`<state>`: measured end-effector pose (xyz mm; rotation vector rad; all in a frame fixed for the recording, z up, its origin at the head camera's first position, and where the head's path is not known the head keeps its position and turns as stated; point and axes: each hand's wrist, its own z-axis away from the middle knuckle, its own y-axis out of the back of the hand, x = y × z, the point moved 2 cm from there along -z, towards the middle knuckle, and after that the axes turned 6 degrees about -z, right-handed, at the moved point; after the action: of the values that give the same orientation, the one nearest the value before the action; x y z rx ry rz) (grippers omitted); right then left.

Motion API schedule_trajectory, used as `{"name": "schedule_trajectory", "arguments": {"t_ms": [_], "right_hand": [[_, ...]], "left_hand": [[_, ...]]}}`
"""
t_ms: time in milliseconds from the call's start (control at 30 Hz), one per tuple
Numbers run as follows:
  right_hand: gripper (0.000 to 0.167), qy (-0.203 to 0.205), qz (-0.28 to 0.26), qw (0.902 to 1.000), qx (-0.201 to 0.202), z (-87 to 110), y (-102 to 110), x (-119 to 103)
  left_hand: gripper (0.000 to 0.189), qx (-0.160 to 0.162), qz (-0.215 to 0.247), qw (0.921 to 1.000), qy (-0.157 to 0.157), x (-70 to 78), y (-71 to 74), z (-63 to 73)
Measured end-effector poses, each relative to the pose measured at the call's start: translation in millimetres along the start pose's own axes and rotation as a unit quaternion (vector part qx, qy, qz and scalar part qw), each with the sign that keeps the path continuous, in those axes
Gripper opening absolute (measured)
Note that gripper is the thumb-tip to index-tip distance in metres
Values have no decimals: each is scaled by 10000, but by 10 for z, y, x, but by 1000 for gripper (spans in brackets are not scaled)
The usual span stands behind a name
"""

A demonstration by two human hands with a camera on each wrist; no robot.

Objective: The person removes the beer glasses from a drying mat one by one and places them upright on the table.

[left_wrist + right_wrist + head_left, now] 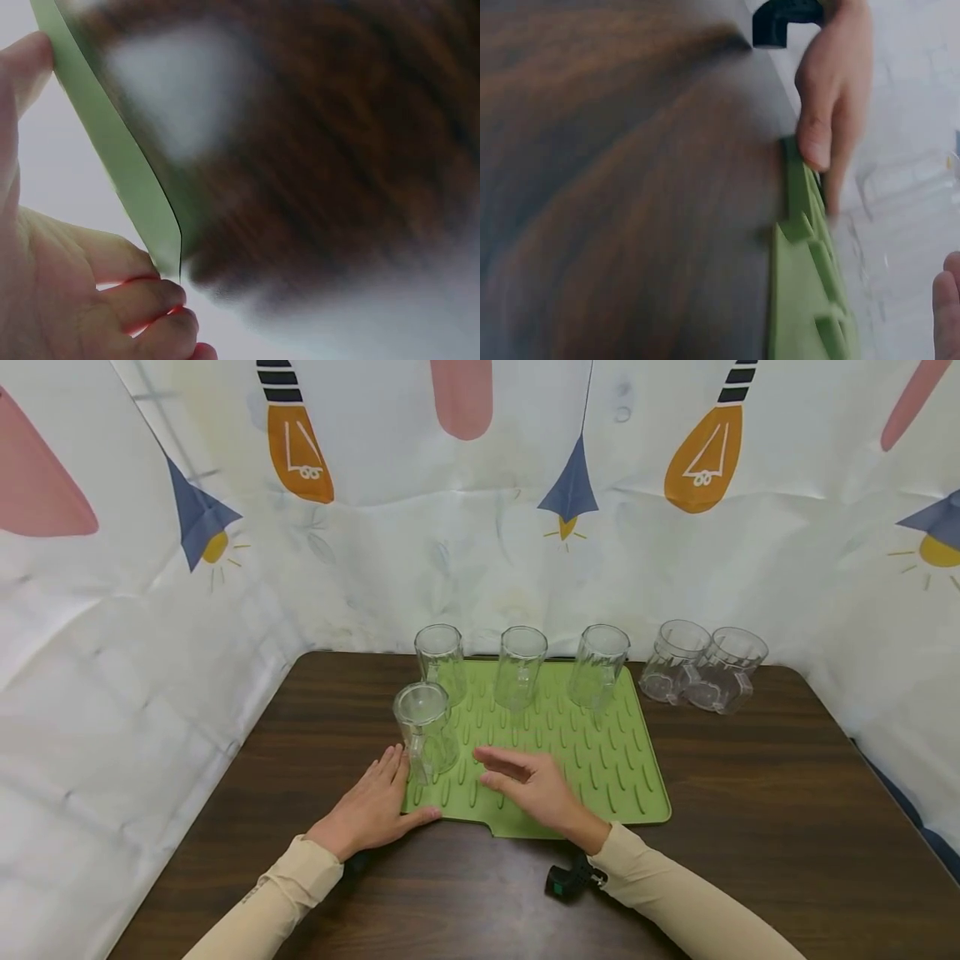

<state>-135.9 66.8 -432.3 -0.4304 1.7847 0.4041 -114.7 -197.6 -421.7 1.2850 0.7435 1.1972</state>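
My left hand (pixel 367 802) lies flat at the front left corner of a green drying mat (pixel 570 785), its thumb along the front edge and its fingers straight along the left side. In the left wrist view, the thumb and fingers touch the mat's rim (pixel 124 161). A clear glass mug (pixel 431 735) stands on the mat just beyond those fingers, handle toward me. Over the mat's front middle hovers my right hand (pixel 540 789), fingers loosely bent and holding nothing. In the right wrist view only its fingertips (pixel 946 300) show at the edge.
Along the mat's back edge stand three more glass mugs, left (pixel 440 664), middle (pixel 520 668) and right (pixel 598 668). Two clear mugs (pixel 677 660) (pixel 726 670) stand close together on the dark wooden table (pixel 765 793), right of the mat. Patterned white cloth (pixel 480 552) hangs behind.
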Motion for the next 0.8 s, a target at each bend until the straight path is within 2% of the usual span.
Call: {"name": "schedule_trajectory", "arguments": {"t_ms": [333,533,800], "right_hand": [[48,-220,28,9991,-363,-101,-273,36],[49,-311,112,9988,-366,-175,-380,48],[46,-473,-66,9982,-358,-307,-538,68]], "left_hand": [[108,-87,98,9999,32,21,13,3],[108,-114,111,9999,8,23,6,0],[108,-54,45,10000,-6,8,4,2]]}}
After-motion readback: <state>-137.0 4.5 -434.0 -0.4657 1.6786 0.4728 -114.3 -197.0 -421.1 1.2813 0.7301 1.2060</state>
